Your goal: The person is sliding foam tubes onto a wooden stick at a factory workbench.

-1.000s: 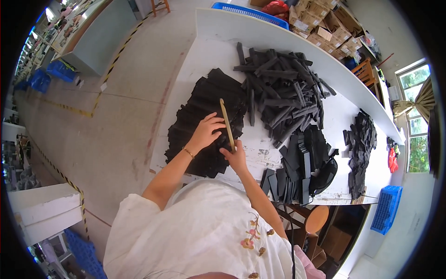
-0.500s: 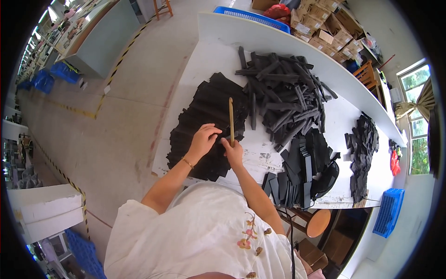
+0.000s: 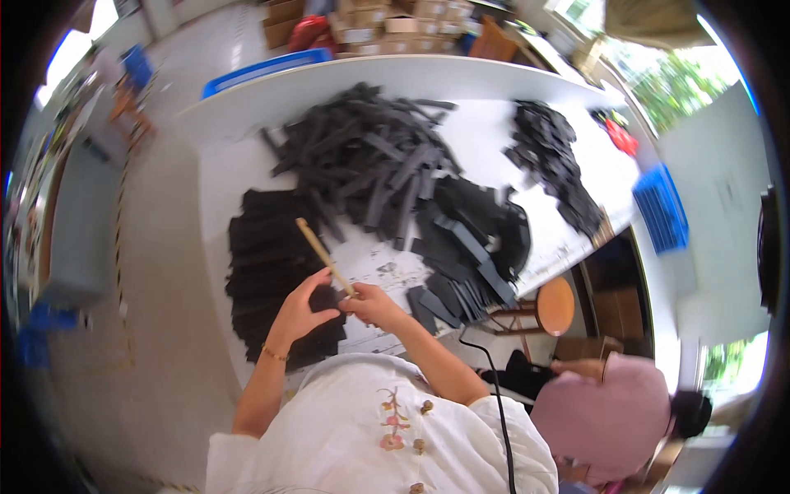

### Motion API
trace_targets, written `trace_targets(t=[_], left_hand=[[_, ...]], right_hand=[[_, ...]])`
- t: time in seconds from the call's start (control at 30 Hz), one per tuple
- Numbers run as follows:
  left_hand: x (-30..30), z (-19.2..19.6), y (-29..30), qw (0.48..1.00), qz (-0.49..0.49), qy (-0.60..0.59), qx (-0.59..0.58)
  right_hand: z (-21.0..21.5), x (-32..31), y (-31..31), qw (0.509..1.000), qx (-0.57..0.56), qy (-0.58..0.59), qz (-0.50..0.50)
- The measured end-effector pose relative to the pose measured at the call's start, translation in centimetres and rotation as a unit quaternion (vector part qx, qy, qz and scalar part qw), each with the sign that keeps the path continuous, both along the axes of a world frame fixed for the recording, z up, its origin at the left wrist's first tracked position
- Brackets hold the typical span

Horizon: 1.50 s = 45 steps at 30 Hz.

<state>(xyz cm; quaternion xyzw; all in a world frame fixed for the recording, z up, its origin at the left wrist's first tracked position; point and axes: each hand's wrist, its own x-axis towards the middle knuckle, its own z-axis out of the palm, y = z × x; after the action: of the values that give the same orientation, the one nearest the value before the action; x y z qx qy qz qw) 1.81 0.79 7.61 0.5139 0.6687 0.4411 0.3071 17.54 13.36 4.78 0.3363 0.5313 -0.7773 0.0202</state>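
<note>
White table (image 3: 485,123): one, with four dark heaps on its top.
Person in pink (image 3: 605,416): one, at the right, near the table's near edge.
Heap of strips (image 3: 362,156): one, dark lengths lying crosswise, too many to count, far middle.
Black stack (image 3: 267,263): one, layered, ragged-edged, at the table's left; layers uncountable.
Mixed black pieces (image 3: 473,214): one group, right of the middle, narrow pieces fanned at the near edge.
Crumpled dark heap (image 3: 555,160): one, far right.
Forearms (image 3: 436,358): two, bare, reaching forward; the right slants inward to the left.
Blue baskets (image 3: 661,210): two, one at the right, one behind the table.
Stool (image 3: 555,307): one, round wooden seat.
Left hand (image 3: 300,313): thumb and fingers parted in a curve, over the black stack's right edge; fingertips beside the stick (image 3: 317,247), contact unclear.
Right hand (image 3: 370,305): closed around the stick's lower end.
Stick: one, pale yellow, slanting up and left, tip over the black stack.
Bracelet (image 3: 275,354): one, on the left wrist.
</note>
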Motion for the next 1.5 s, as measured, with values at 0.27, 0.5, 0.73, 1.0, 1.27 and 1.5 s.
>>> trace_targets(t=[0.27,0.5,0.73,1.0,1.27,1.5], left_hand=[[3.3,-3.3,2.6,0.993,-0.044,-0.092,-0.067],[7.1,-2.2,5.1,0.952,-0.095,-0.255,-0.14],[9.8,-2.9,6.2,0.957,-0.145,-0.201,-0.152],[11.0,-6.2,-0.3,0.951,-0.099,-0.188,-0.225],[8.9,-0.5,3.8,0.975,-0.091,-0.155,-0.133],[10.9,-1.2,3.1,0.977,-0.012,-0.196,-0.079]], right_hand=[[0.2,3.9,0.3,0.979,-0.007,0.063,-0.196],[-1.6,7.1,-1.8,0.942,0.179,0.119,-0.259],[-1.8,8.6,-1.9,0.855,0.32,0.127,-0.387],[7.8,12.5,7.4,0.732,0.29,0.24,-0.567],[-1.7,6.7,-1.3,0.916,0.27,0.113,-0.276],[0.4,4.1,-1.7,0.796,0.408,0.154,-0.42]])
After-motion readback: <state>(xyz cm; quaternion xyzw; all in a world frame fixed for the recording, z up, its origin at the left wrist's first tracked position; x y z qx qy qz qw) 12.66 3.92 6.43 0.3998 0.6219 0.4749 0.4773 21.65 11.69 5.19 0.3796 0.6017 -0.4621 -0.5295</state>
